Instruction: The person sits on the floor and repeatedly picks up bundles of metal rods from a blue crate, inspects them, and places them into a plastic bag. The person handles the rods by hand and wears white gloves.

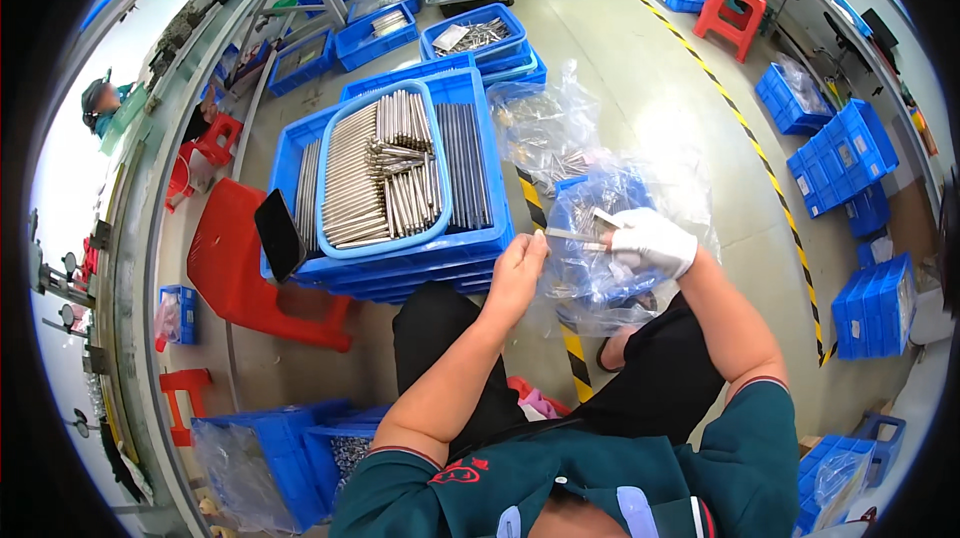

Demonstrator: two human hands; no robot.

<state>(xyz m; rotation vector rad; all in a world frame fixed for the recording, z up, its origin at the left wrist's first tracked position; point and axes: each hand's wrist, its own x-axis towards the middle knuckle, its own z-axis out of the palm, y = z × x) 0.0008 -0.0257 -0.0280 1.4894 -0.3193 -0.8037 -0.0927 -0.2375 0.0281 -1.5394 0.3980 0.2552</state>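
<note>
My left hand (518,273) is bare and closed, its fingertips pinching the end of a thin metal rod (574,234). The rod stretches across to my right hand (655,243), which wears a white glove. That hand is closed around several similar short metal rods, whose ends stick out on its left. Both hands are above a blue bin (640,286) lined with a clear plastic bag (570,303). To the left, a light-blue tray (447,208) holds rows of silver rods (355,178) and rests on stacked blue crates (480,98).
A black phone (280,235) leans at the crates' left corner, beside a red stool (235,263). Clear bags of metal parts (550,133) lie beyond the bin. Blue bins of parts (478,36) stand farther off. Yellow-black tape (745,118) marks the floor at right.
</note>
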